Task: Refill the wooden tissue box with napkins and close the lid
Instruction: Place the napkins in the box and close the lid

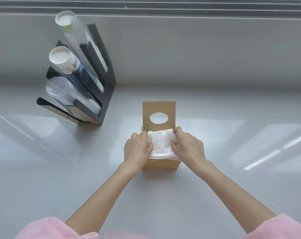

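Observation:
A square wooden tissue box [161, 164] stands in the middle of the grey counter. Its hinged lid [159, 107], with an oval hole, stands upright at the far side. A stack of white napkins [161, 145] lies in the open top of the box, its upper sheets crumpled and rising above the rim. My left hand [137, 148] grips the stack's left edge, and my right hand [187, 146] grips its right edge. Both hands hide the side walls of the box.
A black cup dispenser rack [101, 87] stands at the back left, holding stacks of paper cups [65, 60] and clear plastic cups [60, 88]. A low grey ledge [198, 49] runs along the back under a window.

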Motion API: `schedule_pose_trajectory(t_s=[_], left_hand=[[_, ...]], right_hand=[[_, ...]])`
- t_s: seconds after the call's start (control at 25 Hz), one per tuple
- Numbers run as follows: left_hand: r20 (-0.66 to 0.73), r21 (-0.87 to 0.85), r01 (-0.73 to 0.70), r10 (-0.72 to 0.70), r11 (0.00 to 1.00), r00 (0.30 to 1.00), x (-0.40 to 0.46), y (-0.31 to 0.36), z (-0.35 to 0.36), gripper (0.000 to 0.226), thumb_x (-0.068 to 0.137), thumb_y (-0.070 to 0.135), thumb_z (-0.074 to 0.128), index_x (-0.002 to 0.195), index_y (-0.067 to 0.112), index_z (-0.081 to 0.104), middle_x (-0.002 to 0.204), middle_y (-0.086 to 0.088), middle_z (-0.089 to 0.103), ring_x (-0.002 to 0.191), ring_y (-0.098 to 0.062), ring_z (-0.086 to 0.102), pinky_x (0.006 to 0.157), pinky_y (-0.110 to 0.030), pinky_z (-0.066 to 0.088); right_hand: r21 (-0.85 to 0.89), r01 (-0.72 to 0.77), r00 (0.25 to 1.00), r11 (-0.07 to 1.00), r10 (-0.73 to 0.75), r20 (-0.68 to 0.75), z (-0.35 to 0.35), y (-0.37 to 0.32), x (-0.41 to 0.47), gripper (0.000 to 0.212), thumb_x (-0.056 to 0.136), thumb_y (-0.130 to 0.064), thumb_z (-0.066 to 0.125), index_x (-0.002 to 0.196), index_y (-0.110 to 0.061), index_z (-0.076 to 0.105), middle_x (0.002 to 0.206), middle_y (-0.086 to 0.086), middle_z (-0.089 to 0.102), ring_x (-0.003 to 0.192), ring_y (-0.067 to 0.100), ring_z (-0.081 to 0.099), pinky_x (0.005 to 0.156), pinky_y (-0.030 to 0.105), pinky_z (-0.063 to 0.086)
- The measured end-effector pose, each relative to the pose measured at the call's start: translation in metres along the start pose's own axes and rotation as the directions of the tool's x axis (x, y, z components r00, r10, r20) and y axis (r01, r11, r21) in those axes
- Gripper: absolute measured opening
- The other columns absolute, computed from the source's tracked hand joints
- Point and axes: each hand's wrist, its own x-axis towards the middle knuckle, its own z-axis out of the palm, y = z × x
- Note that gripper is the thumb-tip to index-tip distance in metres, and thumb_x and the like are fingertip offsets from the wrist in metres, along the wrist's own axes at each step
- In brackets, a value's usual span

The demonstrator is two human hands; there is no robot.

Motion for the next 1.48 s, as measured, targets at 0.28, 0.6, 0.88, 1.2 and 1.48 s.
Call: schedule_pose_trajectory(t_s=[0.28,0.6,0.88,1.2,1.48], left_hand=[[0.050,0.204,-0.070,0.061,0.976,0.997,0.005,0.006,0.010,0.019,0.090,0.012,0.039,0.106,0.007,0.048,0.108,-0.007,0.063,0.107,-0.027,0.047,0.074,-0.031,0.029],[0.110,0.250,-0.137,0.112,0.959,0.988,0.005,0.003,0.005,0.030,0.090,0.014,0.044,0.119,0.004,0.040,0.112,-0.009,0.061,0.107,-0.028,0.047,0.072,-0.031,0.027],[0.100,0.213,-0.287,0.272,0.934,0.957,0.011,-0.002,-0.010,0.031,0.092,0.019,0.042,0.122,0.013,0.049,0.123,-0.003,0.055,0.116,-0.023,0.046,0.093,-0.033,0.031],[0.496,0.470,-0.507,0.259,0.723,0.829,0.032,-0.002,0.005,0.024,0.083,0.003,0.048,0.102,0.010,0.061,0.081,-0.002,0.051,0.082,-0.020,0.036,0.074,-0.031,0.020],[0.497,0.427,-0.501,0.267,0.752,0.825,0.035,-0.002,0.010,0.027,0.087,0.004,0.044,0.113,0.007,0.052,0.115,-0.009,0.057,0.111,-0.026,0.049,0.082,-0.035,0.033]], right_hand=[[-0.263,0.071,0.992,0.962,-0.039,0.124,0.005,-0.011,0.011,0.026,0.088,-0.005,0.045,0.114,-0.005,0.046,0.104,0.011,0.068,0.094,0.033,0.064,0.043,0.026,0.013],[-0.195,0.069,0.987,0.978,-0.039,0.156,0.006,-0.012,0.009,0.008,0.089,-0.007,0.045,0.093,-0.010,0.038,0.104,0.012,0.067,0.084,0.034,0.059,0.053,0.028,0.027],[-0.110,0.255,0.963,0.961,-0.243,0.112,-0.014,-0.008,0.009,0.027,0.092,-0.008,0.040,0.117,-0.011,0.050,0.118,0.003,0.061,0.099,0.029,0.058,0.076,0.036,0.042],[-0.483,0.424,0.877,0.766,-0.213,0.431,0.010,-0.008,0.029,0.031,0.081,-0.002,0.051,0.106,-0.016,0.063,0.073,-0.005,0.054,0.085,0.023,0.054,0.078,0.031,0.017],[-0.439,0.442,0.873,0.782,-0.262,0.412,0.020,-0.009,0.035,0.023,0.085,-0.006,0.048,0.103,-0.017,0.055,0.112,0.000,0.063,0.107,0.022,0.059,0.088,0.033,0.029]])
